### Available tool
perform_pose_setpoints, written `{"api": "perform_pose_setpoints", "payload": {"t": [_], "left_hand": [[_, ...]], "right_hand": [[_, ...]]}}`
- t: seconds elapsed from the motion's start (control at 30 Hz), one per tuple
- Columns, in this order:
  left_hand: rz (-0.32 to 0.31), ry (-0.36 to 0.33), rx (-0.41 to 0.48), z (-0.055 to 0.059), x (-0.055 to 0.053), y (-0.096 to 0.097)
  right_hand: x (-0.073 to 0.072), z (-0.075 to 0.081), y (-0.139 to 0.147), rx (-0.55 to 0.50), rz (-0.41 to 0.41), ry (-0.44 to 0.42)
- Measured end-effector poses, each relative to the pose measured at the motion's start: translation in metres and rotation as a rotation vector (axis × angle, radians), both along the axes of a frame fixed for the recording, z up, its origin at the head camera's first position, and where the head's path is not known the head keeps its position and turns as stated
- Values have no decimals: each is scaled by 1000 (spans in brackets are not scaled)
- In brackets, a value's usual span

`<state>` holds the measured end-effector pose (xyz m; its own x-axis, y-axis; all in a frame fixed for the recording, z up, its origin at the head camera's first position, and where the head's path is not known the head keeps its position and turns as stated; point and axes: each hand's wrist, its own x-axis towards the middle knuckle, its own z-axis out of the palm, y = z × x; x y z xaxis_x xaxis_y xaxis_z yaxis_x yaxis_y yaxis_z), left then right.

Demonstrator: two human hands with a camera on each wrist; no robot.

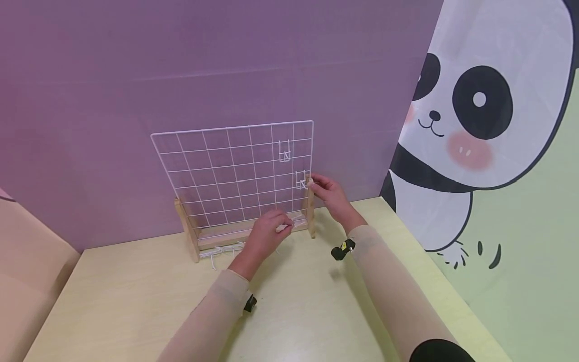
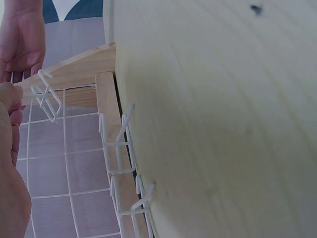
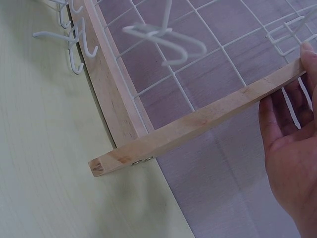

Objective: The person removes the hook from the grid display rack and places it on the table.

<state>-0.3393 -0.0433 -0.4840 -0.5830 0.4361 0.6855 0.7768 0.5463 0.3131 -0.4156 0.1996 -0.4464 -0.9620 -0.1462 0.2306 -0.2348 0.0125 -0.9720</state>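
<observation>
A white wire grid panel (image 1: 231, 127) stands upright in a wooden stand. My left hand (image 1: 268, 232) pinches a white wire hook (image 2: 48, 96) in front of the panel's lower right part. In the right wrist view that hook (image 3: 148, 32) is apart from the grid. My right hand (image 1: 333, 198) grips the upper end of the stand's right wooden side post (image 3: 198, 121), thumb in front and fingers behind. Two more hooks hang on the grid at the right: an upper hook (image 1: 284, 157) and a lower hook (image 1: 300, 184) beside the right hand.
Several white hooks (image 1: 221, 250) lie at the front of the wooden base, partly hidden by the left arm. The stand's left post (image 1: 186, 231) rests on the pale wooden table (image 1: 135, 301). Behind is a purple wall (image 1: 113, 110), with a panda picture (image 1: 481, 103) at the right.
</observation>
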Motion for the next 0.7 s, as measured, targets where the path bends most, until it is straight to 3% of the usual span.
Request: {"api": "perform_pose_setpoints", "payload": {"t": [0.27, 0.7], "left_hand": [[-9, -104, -72, -3, -2, 5], [-9, -168, -102, -12, -8, 8]], "right_hand": [[-2, -2, 0, 1, 3, 2], [-3, -1, 0, -7, 0, -7]]}}
